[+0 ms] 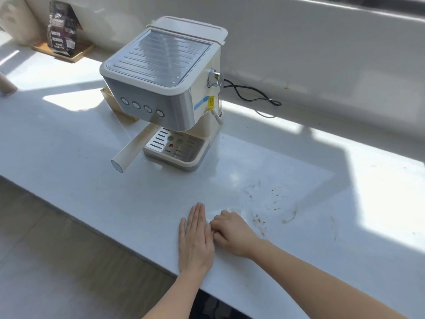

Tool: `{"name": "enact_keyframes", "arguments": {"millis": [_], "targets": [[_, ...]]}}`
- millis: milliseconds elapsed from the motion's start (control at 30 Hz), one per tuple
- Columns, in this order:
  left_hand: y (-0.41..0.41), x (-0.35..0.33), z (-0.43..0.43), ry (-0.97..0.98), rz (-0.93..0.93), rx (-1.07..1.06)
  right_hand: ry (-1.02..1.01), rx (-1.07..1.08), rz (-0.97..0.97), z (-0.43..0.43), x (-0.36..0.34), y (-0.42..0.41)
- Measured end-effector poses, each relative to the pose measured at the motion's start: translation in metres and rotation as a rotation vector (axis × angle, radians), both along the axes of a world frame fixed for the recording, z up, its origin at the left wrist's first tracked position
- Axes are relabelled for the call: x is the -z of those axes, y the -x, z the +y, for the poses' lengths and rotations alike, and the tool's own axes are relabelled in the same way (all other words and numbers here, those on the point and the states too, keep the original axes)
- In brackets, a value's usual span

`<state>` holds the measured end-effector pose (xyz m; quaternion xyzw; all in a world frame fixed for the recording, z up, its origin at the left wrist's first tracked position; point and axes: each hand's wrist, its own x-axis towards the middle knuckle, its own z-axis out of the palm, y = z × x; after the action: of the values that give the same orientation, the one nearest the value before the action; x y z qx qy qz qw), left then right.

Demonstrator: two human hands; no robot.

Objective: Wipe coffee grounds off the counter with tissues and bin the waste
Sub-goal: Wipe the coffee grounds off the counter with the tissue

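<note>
Brown coffee grounds (261,221) lie smeared in streaks and specks on the white counter (92,157), to the right of both hands. My left hand (195,240) lies flat on the counter near its front edge, fingers straight and together. My right hand (230,233) sits right beside it, touching its side, with fingers curled under. A pale edge of what looks like a white tissue (235,210) shows just beyond the right knuckles; most of it is hidden under the hand.
A cream and steel espresso machine (165,77) stands behind the hands, its portafilter handle (128,153) sticking out to the front left. A black cable (253,93) trails to its right. A coffee bag (61,31) stands on a wooden tray (76,55) far left.
</note>
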<state>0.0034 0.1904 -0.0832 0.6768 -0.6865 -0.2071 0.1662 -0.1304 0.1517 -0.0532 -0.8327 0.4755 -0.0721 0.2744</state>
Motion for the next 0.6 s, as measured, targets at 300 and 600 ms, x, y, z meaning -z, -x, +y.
{"name": "enact_keyframes", "arguments": {"millis": [300, 600], "targets": [[0.002, 0.001, -0.001, 0.002, -0.195, 0.045, -0.029, -0.052, 0.039, 0.058, -0.008, 0.043], [0.002, 0.0, 0.0, -0.013, -0.155, 0.034, -0.282, 0.264, -0.12, 0.048, -0.039, 0.082]]}}
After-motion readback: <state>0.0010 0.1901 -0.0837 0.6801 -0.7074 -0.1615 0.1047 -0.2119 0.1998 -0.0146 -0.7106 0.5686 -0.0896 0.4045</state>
